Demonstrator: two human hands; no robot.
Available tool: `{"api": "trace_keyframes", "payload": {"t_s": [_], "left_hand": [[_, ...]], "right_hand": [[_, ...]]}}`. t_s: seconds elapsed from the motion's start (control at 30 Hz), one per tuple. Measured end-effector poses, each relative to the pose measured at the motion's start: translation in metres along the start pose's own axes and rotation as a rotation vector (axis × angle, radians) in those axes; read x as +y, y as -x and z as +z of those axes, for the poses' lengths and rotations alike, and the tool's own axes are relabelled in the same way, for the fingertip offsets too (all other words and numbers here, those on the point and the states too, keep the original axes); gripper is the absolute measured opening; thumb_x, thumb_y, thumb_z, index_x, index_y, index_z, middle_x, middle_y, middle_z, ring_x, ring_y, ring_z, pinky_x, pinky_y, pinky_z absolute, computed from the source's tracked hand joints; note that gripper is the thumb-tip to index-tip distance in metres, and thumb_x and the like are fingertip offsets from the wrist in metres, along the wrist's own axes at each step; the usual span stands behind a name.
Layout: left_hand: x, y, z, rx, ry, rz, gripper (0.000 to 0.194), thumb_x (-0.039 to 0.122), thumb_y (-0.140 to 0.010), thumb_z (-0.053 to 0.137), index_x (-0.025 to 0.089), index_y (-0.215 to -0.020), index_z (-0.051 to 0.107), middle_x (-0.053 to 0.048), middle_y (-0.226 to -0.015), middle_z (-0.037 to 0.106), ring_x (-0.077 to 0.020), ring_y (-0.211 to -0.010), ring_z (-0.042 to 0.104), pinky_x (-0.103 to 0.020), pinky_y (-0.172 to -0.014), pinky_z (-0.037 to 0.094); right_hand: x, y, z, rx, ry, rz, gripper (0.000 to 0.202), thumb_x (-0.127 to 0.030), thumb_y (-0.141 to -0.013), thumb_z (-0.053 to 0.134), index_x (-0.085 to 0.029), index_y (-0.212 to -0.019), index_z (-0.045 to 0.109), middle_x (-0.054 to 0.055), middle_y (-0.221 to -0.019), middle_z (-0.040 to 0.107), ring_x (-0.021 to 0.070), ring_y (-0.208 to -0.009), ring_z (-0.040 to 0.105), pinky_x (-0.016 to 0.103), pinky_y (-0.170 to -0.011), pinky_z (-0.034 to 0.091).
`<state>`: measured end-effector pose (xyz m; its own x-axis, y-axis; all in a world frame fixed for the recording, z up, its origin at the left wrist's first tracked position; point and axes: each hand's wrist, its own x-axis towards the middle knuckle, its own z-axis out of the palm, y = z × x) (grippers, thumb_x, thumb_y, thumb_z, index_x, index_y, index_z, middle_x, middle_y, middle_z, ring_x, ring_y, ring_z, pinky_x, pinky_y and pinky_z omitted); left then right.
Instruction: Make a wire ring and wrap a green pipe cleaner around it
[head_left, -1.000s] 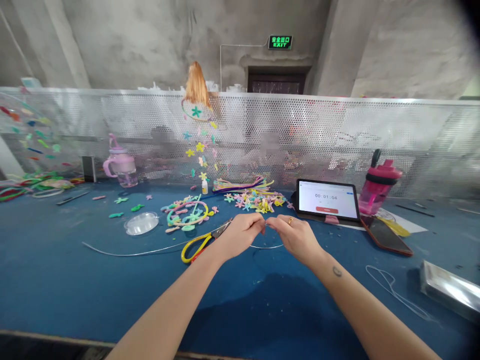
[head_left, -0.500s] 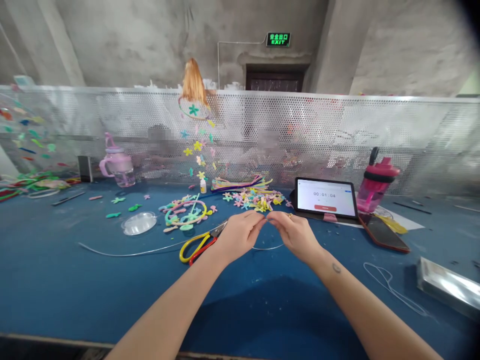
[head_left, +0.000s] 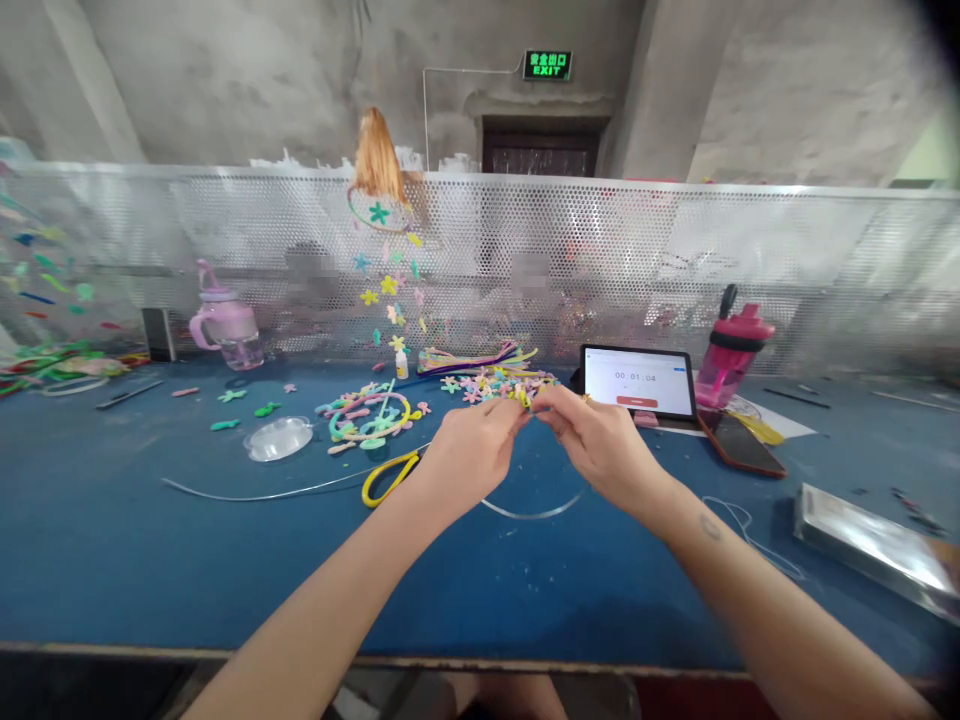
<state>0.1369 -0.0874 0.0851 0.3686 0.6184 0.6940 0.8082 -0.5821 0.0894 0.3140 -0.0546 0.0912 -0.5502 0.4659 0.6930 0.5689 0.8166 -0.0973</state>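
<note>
Both forearms come in from the bottom corners and converge toward centre, left forearm and right forearm roughly mirrored, right one with a small dark mark near the wrist. Left hand and right hand are backs-up, fingers curled inward, tips nearly meeting; can't tell contact or how tight the pinch is. Bare legs show below, at bottom centre.
</note>
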Motion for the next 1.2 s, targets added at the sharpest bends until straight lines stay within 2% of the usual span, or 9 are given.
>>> {"api": "trace_keyframes", "payload": {"t_s": [0.13, 0.23, 0.3, 0.43, 0.53, 0.6, 0.8, 1.0, 1.2], "left_hand": [[0.046, 0.023, -0.044, -0.173, 0.153, -0.153, 0.026, 0.02, -0.088, 0.041, 0.016, -0.069, 0.058, 0.0, -0.058, 0.059, -0.0113, -0.051, 0.053, -0.023, -0.053, 0.035], [0.079, 0.066, -0.058, -0.248, 0.269, -0.204, 0.03, 0.023, -0.089, 0.041, 0.017, -0.062, 0.053, 0.002, -0.053, 0.055, -0.0095, -0.047, 0.049, -0.022, -0.049, 0.031], [0.098, 0.102, -0.054, -0.292, 0.315, -0.238, 0.031, 0.024, -0.09, 0.039, 0.017, -0.062, 0.05, 0.001, -0.055, 0.054, -0.0099, -0.049, 0.049, -0.022, -0.049, 0.03], [0.123, 0.173, -0.026, -0.298, 0.349, -0.338, 0.027, 0.021, -0.091, 0.036, 0.019, -0.069, 0.051, 0.0, -0.062, 0.059, -0.0133, -0.057, 0.055, -0.022, -0.054, 0.036], [0.134, 0.212, -0.005, -0.18, 0.329, -0.414, 0.017, 0.021, -0.091, 0.037, 0.022, -0.09, 0.053, -0.001, -0.079, 0.065, -0.016, -0.071, 0.062, -0.024, -0.062, 0.042], [0.139, 0.23, 0.005, -0.096, 0.284, -0.466, 0.008, 0.022, -0.09, 0.04, 0.022, -0.093, 0.048, 0.001, -0.07, 0.063, -0.0154, -0.064, 0.062, -0.022, -0.056, 0.042], [0.138, 0.25, 0.025, 0.014, 0.188, -0.467, 0.016, 0.026, -0.09, 0.042, 0.022, -0.075, 0.043, 0.002, -0.058, 0.057, -0.0156, -0.054, 0.061, -0.023, -0.049, 0.042], [0.126, 0.251, 0.034, 0.103, 0.144, -0.4, 0.014, 0.027, -0.092, 0.04, 0.021, -0.1, 0.049, -0.006, -0.087, 0.067, -0.0178, -0.075, 0.066, -0.027, -0.064, 0.05], [0.113, 0.262, 0.032, 0.167, 0.08, -0.419, 0.016, 0.027, -0.093, 0.038, 0.021, -0.087, 0.052, -0.002, -0.073, 0.066, -0.0153, -0.064, 0.066, -0.024, -0.06, 0.048]], "right_hand": [[-0.049, 0.019, -0.04, -0.204, -0.123, 0.121, 0.011, -0.024, -0.09, 0.041, -0.023, -0.089, 0.052, -0.005, -0.054, 0.052, 0.0103, -0.047, 0.049, 0.019, -0.047, 0.033], [-0.085, 0.059, -0.05, -0.311, -0.237, 0.203, 0.009, -0.022, -0.09, 0.043, -0.024, -0.087, 0.051, -0.006, -0.052, 0.05, 0.0106, -0.046, 0.048, 0.019, -0.047, 0.032], [-0.107, 0.092, -0.046, -0.354, -0.286, 0.253, 0.009, -0.021, -0.089, 0.043, -0.024, -0.087, 0.052, -0.006, -0.056, 0.052, 0.0108, -0.047, 0.049, 0.019, -0.048, 0.033], [-0.143, 0.157, -0.02, -0.338, -0.313, 0.387, 0.011, -0.02, -0.09, 0.042, -0.024, -0.086, 0.051, -0.005, -0.062, 0.057, 0.0128, -0.053, 0.053, 0.02, -0.052, 0.036], [-0.161, 0.195, 0.007, -0.208, -0.345, 0.498, 0.008, -0.021, -0.089, 0.041, -0.023, -0.085, 0.048, -0.003, -0.064, 0.059, 0.0138, -0.055, 0.055, 0.021, -0.053, 0.038], [-0.169, 0.215, 0.023, -0.135, -0.331, 0.565, 0.009, -0.024, -0.089, 0.043, -0.022, -0.082, 0.048, -0.002, -0.063, 0.06, 0.0144, -0.054, 0.056, 0.021, -0.053, 0.038], [-0.172, 0.238, 0.048, 0.024, -0.252, 0.64, 0.02, -0.036, -0.088, 0.046, -0.022, -0.075, 0.055, -0.001, -0.059, 0.062, 0.0149, -0.047, 0.056, 0.022, -0.048, 0.04], [-0.166, 0.232, 0.054, 0.054, -0.163, 0.671, 0.025, -0.04, -0.088, 0.048, -0.022, -0.073, 0.057, -0.001, -0.053, 0.059, 0.0152, -0.048, 0.057, 0.021, -0.049, 0.041], [-0.158, 0.234, 0.068, 0.154, -0.149, 0.651, 0.03, -0.042, -0.088, 0.047, -0.021, -0.07, 0.058, -0.001, -0.052, 0.06, 0.015, -0.046, 0.058, 0.021, -0.047, 0.04]]}}
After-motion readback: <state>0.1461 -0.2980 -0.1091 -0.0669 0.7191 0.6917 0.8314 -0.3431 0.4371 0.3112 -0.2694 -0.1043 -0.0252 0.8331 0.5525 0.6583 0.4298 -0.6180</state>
